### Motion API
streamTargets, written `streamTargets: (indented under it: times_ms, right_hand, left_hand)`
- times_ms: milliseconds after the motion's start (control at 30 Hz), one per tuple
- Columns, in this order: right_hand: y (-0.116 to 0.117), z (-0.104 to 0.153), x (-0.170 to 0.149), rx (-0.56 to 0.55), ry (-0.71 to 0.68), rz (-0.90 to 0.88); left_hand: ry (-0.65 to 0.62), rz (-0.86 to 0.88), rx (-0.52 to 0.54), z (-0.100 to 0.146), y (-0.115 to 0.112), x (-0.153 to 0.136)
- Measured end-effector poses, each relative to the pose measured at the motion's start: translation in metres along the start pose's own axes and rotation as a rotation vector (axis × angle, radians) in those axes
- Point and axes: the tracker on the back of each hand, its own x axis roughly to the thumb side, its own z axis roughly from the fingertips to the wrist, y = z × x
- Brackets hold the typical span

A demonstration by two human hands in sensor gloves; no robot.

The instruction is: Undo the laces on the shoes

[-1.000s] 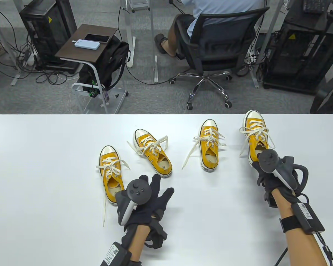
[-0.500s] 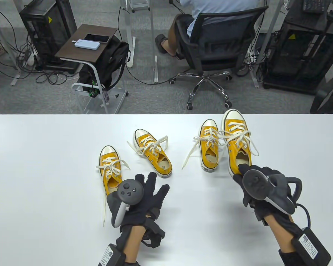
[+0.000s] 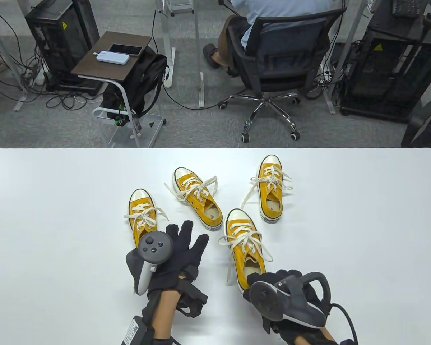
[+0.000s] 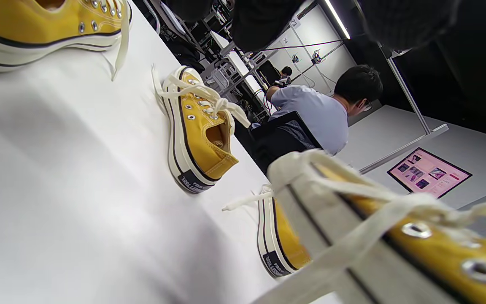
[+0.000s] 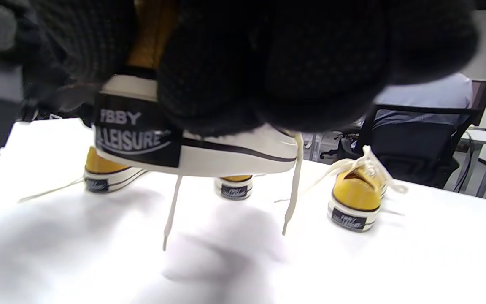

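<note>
Four yellow low-top shoes with white laces are in the table view. My right hand (image 3: 264,284) grips one shoe (image 3: 245,248) by its heel, toe pointing away. In the right wrist view that heel (image 5: 141,139) hangs above the table with two lace ends dangling. The other shoes lie at left (image 3: 142,222), centre (image 3: 198,199) and far right (image 3: 271,190). My left hand (image 3: 186,239) hovers with straight, spread fingers beside the left shoe's heel and holds nothing. The left wrist view shows the held shoe's side (image 4: 395,236) close by.
The white table (image 3: 362,215) is bare on its right and left parts. Beyond its far edge a person sits in an office chair (image 3: 280,61), with a small side table (image 3: 111,54) and computer towers on the floor.
My right hand carried its shoe from the table's far right down and left to the near centre. My left hand drifted slightly left, still spread.
</note>
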Motion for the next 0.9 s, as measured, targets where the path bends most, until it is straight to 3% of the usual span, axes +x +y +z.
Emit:
streamTargets:
  times_ms: [633,900]
  right_hand:
    - [0.07,-0.009,0.0,0.16,-0.009,0.009]
    - [0.099,-0.009,0.013,0.363,-0.062,0.033]
  left_hand:
    - [-0.009,-0.044,-0.029,0.0,-0.008,0.004]
    - [-0.005,-0.092,-0.068,-0.001,-0.018,0.006]
